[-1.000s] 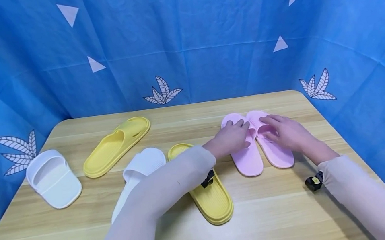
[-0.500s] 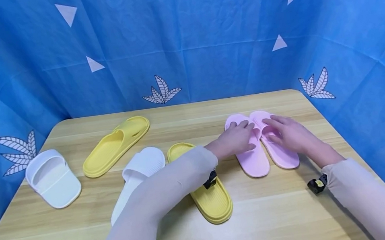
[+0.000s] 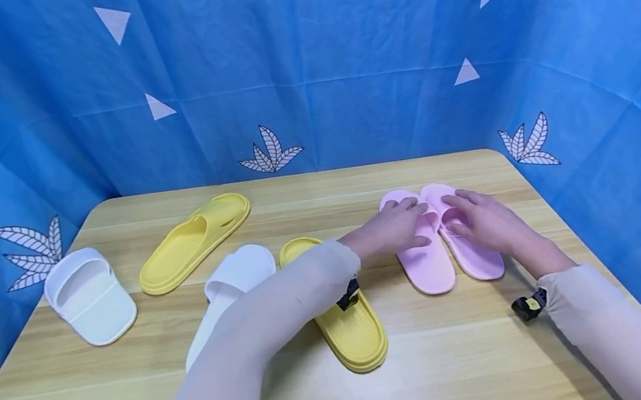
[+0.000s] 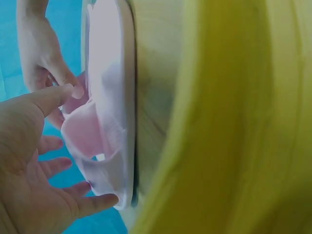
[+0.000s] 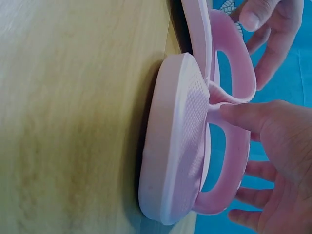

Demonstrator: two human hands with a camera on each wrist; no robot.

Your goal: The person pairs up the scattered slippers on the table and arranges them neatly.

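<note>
Two pink slippers lie close side by side at the right of the table, the left slipper [image 3: 430, 270] and the right slipper [image 3: 479, 260]. Over the left slipper's strap reaches my left hand [image 3: 395, 227]; its fingers [image 4: 100, 205] are spread and loosely extended around the strap, little finger near the toe end. My right hand [image 3: 484, 222] is at the other slipper, with the thumb [image 5: 239, 116] against the strap's inner side and the relaxed fingers along its outer side. In the right wrist view the straps touch or nearly touch. Neither hand visibly grips.
A yellow slipper [image 3: 353, 337] lies under my left forearm, partly covered. Left of it is a white slipper [image 3: 245, 271]; another yellow slipper [image 3: 173, 260] lies farther back, and another white slipper [image 3: 100, 310] near the table's left edge. A blue curtain [image 3: 302, 60] surrounds the table [image 3: 451, 358].
Both pink slippers have slid a little to the right, with my hands moving along with them. The yellow and white slippers have stayed put.
</note>
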